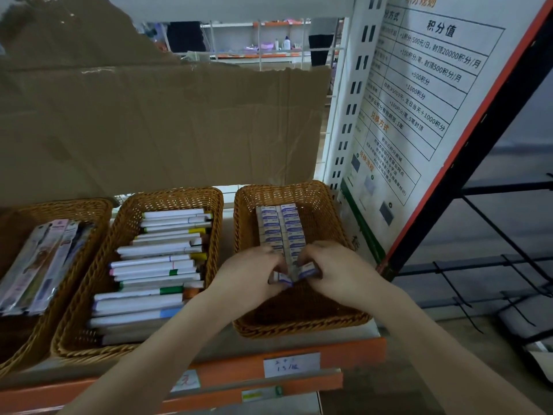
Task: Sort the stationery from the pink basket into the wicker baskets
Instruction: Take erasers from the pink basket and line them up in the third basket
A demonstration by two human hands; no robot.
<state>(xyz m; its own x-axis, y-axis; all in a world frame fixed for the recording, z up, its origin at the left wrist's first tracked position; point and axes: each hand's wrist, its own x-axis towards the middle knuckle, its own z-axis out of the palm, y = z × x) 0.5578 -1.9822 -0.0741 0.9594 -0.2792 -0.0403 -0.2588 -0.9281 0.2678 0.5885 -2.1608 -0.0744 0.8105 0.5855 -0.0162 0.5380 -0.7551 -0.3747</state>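
Observation:
Three wicker baskets stand side by side on a shelf. The right wicker basket [326,223] holds two neat rows of boxed erasers [279,227] in white and blue wrappers. Both my hands are inside it at the near end of the rows. My left hand [251,272] pinches an eraser [281,278] and my right hand [332,265] pinches another eraser [308,269], both held against the end of the rows. The middle wicker basket [125,229] is filled with white pens with coloured caps [155,265]. The pink basket is out of view.
The left wicker basket [59,206] holds flat packaged stationery [39,265]. A brown cardboard sheet [161,124] closes the back of the shelf. The shelf's orange front edge [233,369] carries paper labels. A printed sign [419,100] leans at the right beside a black rack.

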